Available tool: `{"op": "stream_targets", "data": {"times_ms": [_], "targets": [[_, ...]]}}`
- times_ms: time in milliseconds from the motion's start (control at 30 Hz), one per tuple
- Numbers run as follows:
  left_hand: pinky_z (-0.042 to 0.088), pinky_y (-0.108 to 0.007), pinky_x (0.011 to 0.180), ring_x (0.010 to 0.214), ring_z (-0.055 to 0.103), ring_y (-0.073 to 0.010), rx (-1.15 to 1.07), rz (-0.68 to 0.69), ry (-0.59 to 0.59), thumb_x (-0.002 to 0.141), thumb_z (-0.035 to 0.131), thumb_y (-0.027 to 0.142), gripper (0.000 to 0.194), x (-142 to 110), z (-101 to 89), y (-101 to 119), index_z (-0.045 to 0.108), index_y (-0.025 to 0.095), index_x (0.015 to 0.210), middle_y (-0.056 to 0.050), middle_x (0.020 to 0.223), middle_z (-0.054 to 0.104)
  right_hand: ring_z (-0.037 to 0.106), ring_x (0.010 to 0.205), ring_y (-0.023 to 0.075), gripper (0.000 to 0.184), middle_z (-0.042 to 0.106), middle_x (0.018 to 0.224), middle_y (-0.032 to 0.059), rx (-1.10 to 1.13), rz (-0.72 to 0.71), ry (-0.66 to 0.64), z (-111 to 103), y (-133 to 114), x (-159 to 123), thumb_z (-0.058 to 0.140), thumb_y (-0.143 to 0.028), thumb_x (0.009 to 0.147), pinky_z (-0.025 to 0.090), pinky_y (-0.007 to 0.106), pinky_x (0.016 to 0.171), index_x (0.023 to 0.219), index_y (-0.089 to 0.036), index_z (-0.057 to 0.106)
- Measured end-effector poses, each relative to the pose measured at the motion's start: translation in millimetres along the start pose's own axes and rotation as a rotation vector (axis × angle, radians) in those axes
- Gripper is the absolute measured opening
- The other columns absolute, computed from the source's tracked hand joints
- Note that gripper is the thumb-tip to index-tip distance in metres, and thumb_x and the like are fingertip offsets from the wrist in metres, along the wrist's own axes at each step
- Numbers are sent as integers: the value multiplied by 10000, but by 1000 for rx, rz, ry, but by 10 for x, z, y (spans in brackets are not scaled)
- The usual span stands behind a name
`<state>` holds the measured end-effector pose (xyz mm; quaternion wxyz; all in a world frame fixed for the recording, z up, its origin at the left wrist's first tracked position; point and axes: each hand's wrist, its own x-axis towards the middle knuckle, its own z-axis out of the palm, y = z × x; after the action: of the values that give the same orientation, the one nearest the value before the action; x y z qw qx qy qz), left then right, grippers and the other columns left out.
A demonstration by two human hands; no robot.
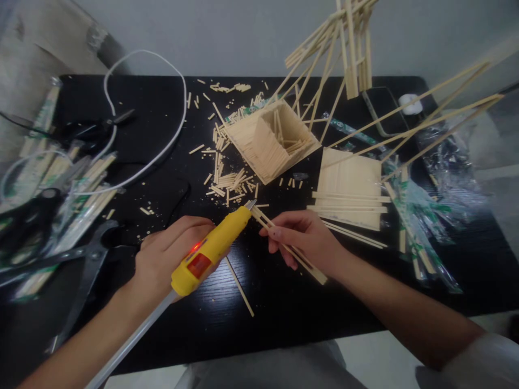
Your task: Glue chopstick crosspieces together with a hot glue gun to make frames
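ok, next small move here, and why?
Probably a small dab of glue: the left hand holds the yellow glue gun with its nozzle by the far ends of the sticks, which the right hand pinches.

Single head-worn view, facing forward and down
It looks from above the near edge of the black wood-grained surface (284, 319), close enough that both bare forearms enter from the bottom corners, and reaches the plain grey wall (227, 38) beyond.
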<state>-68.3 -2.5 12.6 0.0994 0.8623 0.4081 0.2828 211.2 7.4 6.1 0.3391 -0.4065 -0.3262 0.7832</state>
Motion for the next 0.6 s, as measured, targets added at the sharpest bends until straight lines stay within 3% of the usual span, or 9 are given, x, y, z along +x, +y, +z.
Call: {"op": "stream_targets", "data": {"times_ms": [267, 500, 600], "targets": [[619, -236, 652, 808, 759, -148, -32, 101, -52, 992, 678, 200, 178, -40, 68, 7, 664, 181, 1168, -69, 1060, 773, 567, 401, 71, 302, 746, 653, -7, -50, -27, 44, 28, 20, -1, 919, -447, 806, 454, 166, 351, 825, -167, 806], [604, -220, 644, 803, 755, -145, 6, 53, 24, 992, 707, 261, 140, 1, 16, -4, 682, 192, 1111, -48, 1029, 770, 588, 436, 76, 285, 758, 680, 12, -147, -98, 91, 59, 54, -34, 934, -420, 797, 462, 170, 376, 874, -166, 831], [613, -233, 659, 806, 762, -155, -15, 65, -2, 979, 711, 255, 154, -6, 16, 6, 683, 192, 1117, -61, 1035, 778, 591, 443, 80, 278, 760, 683, 14, -186, -117, 116, 69, 69, -40, 919, -428, 814, 461, 173, 381, 882, -174, 832]]}}
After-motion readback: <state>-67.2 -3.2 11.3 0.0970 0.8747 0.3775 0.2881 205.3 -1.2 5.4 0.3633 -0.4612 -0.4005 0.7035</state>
